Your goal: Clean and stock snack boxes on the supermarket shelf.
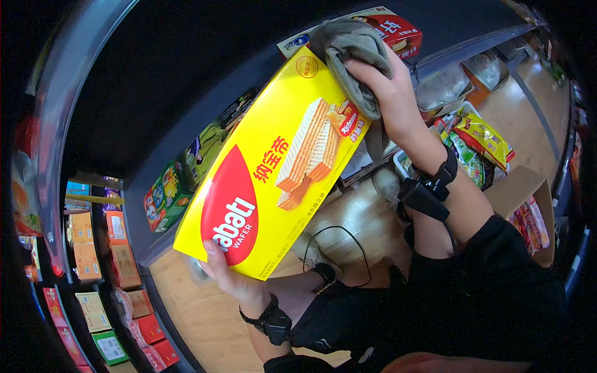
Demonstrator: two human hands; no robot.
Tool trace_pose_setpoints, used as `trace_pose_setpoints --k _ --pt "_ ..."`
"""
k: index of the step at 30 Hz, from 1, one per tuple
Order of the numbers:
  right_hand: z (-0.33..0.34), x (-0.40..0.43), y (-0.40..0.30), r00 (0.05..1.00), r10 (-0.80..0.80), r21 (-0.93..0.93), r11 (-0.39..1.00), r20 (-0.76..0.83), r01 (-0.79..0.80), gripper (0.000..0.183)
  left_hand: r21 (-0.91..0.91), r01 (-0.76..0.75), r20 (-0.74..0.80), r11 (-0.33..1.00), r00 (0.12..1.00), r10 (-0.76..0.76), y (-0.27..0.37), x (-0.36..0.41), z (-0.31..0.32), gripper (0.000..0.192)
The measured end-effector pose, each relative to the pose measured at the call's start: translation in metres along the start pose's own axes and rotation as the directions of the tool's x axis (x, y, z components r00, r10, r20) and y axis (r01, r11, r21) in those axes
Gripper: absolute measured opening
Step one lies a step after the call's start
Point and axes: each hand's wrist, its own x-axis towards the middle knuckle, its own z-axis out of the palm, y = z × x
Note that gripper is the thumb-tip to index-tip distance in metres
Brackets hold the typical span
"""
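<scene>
A large yellow Nabati wafer box [280, 168] is tilted in front of me, its printed face turned up. My left hand [235, 282] grips the box's lower left end, thumb on the red logo. In my right hand [387, 88] is a bunched grey-green cloth [354, 56], pressed against the box's upper right end. Behind that end, a red and white snack box [396, 35] lies on the dark shelf. A green box [165, 198] and a yellow-green package [205, 151] stand on the shelf beyond the wafer box.
Shelves with orange boxes [86, 247] and red boxes [151, 328] are at the left. To the right, a white basket [471, 109] holds bagged snacks [485, 140], near an open cardboard box [522, 186] with red packets. A dark cable [352, 233] loops above the wooden floor [205, 303].
</scene>
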Motion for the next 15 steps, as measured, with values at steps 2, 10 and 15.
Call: trace_pose_setpoints --k 2,10,15 --pt "0.0002 -0.0011 -0.0047 1.000 -0.028 0.039 0.999 -0.002 0.028 0.030 -0.002 -0.007 0.016 1.000 1.000 0.007 0.0017 -0.0012 0.0006 0.056" --pt "0.0008 -0.0047 -0.0099 0.999 -0.051 0.146 0.988 -0.002 0.051 0.030 0.013 -0.022 0.051 1.000 0.998 0.021 0.0038 -0.0028 -0.0021 0.060" --pt "0.0018 -0.0067 -0.0052 1.000 -0.025 0.186 0.982 -0.002 0.025 0.029 0.087 -0.063 0.046 0.994 0.997 0.060 0.0018 -0.0047 -0.0011 0.059"
